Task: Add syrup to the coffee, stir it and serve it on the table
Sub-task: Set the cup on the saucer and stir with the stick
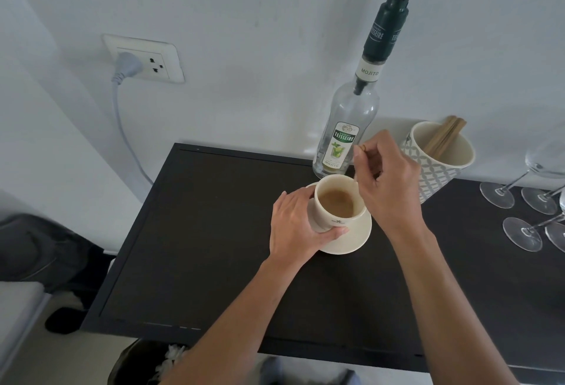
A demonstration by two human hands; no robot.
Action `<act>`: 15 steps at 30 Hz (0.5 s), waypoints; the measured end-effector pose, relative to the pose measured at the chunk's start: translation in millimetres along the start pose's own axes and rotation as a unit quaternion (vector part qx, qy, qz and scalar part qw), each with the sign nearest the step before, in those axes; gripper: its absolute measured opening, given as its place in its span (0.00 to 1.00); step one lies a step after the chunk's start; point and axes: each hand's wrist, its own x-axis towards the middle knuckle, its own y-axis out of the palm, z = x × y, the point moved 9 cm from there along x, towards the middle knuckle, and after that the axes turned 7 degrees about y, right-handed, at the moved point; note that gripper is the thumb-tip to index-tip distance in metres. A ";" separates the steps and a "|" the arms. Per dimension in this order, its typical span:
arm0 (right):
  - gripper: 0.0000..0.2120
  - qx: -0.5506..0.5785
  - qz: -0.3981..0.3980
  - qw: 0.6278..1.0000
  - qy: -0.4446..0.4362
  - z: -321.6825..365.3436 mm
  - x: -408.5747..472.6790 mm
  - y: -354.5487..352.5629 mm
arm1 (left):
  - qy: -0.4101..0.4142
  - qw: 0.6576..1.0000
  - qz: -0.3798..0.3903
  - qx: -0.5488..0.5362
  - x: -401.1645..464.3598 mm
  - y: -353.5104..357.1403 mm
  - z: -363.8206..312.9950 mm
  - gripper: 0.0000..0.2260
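The left hand wraps around the coffee cup from its 9 o'clock side, fingers curled on the wall and the thumb near the base, so the cup is held firm on its saucer. The right hand is above the cup at about 2 o'clock, with the fingertips pinched on a thin stirrer; the stirrer goes down toward the cup's rim, but its lower end is hidden by the hand, so I cannot tell how deep it is in the coffee. The cup holds light brown coffee and stands on the dark surface, near the middle.

Behind the cup, at 12 o'clock and just beside the saucer, stands the Teisseire mojito syrup bottle with a pump on top; it looks almost empty. At 2 o'clock from the cup is a patterned cup with wooden sticks inside. Wine glasses stand well apart at 3 o'clock. A wall socket with a plug is at 10 o'clock.

The step in hand seems to be the stirring. To do it well, I think the left hand should keep the cup steady while the stirrer makes small, slow circles and stays away from the rim, because the coffee is rather high and can spill on the saucer.
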 end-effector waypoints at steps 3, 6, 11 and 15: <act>0.07 0.060 0.050 0.996 0.041 -2.5 -3.5 7.3 | 0.001 1.000 -0.003 -0.003 0.8 -0.1 -0.5 0.38; 0.06 0.078 0.034 0.995 0.053 -5.1 -2.9 6.4 | 0.001 1.000 -0.003 0.000 0.9 0.4 -0.5 0.38; 0.07 0.048 0.031 0.998 0.021 -1.3 -3.5 6.2 | 0.002 1.000 -0.003 -0.003 1.0 -0.5 -0.9 0.38; 0.07 0.078 0.016 0.996 0.048 -6.3 -3.8 3.6 | 0.001 1.000 -0.005 0.001 0.2 -0.7 -0.9 0.38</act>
